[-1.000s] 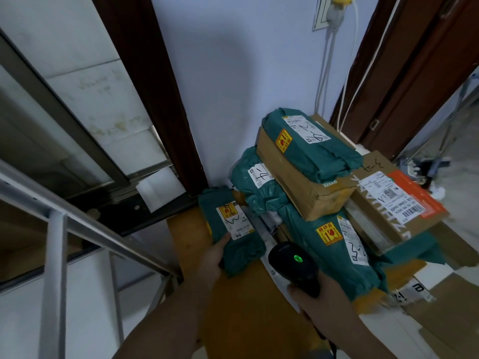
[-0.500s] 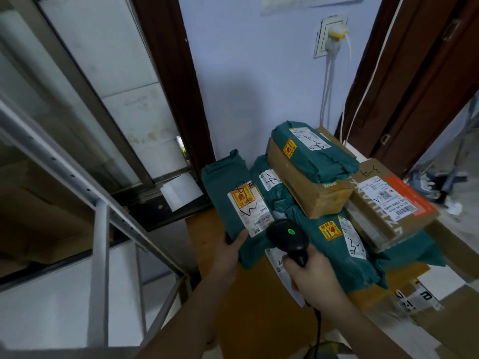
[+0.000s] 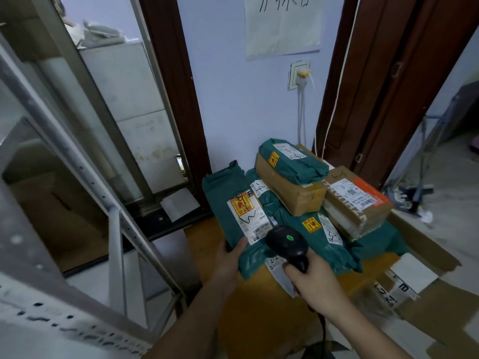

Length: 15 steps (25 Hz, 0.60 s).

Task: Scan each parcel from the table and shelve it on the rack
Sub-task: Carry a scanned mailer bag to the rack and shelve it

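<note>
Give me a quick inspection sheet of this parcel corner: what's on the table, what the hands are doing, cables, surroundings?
Surface: wooden table, bare wood at its near left.
Job's things: green parcel tilted up, label facing the scanner, whose green light is on; more parcels stacked behind, including a brown box and an orange-edged box.
Clutter: flattened cardboard at right.
Grip: left hand holds the green parcel's lower edge; right hand grips the scanner handle.
Cables: white leads hang from a wall socket.
Surroundings: metal rack at left, paper notice on wall.
</note>
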{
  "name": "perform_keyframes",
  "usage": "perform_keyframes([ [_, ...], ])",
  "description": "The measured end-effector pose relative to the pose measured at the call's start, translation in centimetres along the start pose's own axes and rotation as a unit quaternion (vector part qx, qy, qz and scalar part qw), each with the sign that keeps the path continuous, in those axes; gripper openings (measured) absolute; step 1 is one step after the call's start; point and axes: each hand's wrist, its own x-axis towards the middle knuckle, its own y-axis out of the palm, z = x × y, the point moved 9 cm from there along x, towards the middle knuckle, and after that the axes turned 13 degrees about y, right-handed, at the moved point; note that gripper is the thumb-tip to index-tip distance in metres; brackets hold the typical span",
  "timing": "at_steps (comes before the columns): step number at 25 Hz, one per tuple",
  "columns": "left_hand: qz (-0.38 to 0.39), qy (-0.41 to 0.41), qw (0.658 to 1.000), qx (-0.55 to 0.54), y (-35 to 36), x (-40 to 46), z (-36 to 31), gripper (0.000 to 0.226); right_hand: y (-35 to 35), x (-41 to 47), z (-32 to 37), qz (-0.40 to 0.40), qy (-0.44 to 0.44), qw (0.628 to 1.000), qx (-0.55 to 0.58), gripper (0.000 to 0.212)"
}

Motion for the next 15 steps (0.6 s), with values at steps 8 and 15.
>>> perform_keyframes([
  [8, 0.019, 0.040, 0.999, -0.012, -2.7, -9.5, -4.7, 0.046, -0.7, -11.8, -0.1, -0.066, -0.048, 0.996, 0.024, 0.016],
  [15, 0.036, 0.103, 0.994, 0.008, -4.3, -17.9, -10.8, 0.042, -0.9, -18.6, 2.5, -0.082, -0.140, 0.986, 0.027, 0.027],
])
